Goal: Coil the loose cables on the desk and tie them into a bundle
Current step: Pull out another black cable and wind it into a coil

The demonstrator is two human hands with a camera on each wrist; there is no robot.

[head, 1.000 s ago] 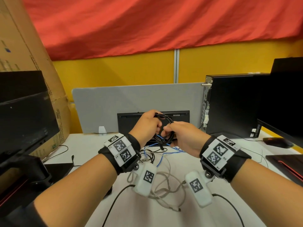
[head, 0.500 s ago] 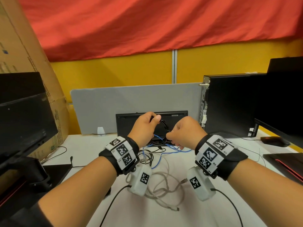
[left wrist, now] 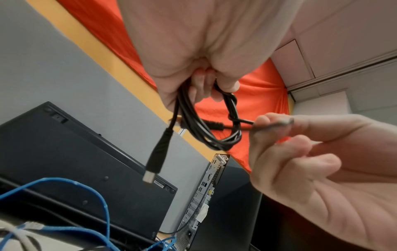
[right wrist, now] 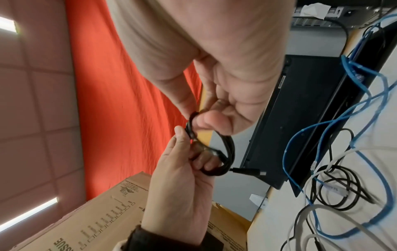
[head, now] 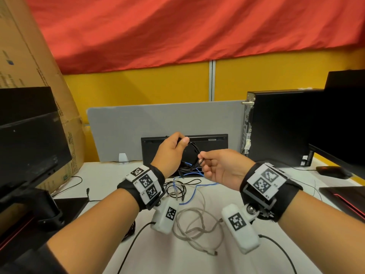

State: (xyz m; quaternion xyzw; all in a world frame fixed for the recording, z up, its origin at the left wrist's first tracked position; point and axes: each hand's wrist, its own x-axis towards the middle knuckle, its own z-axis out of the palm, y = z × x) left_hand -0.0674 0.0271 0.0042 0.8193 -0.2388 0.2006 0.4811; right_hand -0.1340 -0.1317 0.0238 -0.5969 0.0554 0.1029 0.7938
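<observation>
Left hand [head: 171, 155] grips black cable coil [head: 192, 157] upright; right hand [head: 221, 168] fingers pinch end.

This is an office workstation. A white surface [head: 102, 175] is closed at the back by a grey divider panel [head: 158, 119], with a yellow partition wall [head: 138, 88] behind it and red cloth [head: 177, 32] hung above. Black monitors [head: 29, 139] stand at both sides, a black desktop computer tower [head: 276, 127] stands upright on the right, and a black keyboard [head: 213, 143] leans against the divider. A large cardboard box [head: 23, 56] leans at the left. Blue network cable [head: 194, 176] and grey cable [head: 197, 230] lie loose on the surface.
</observation>
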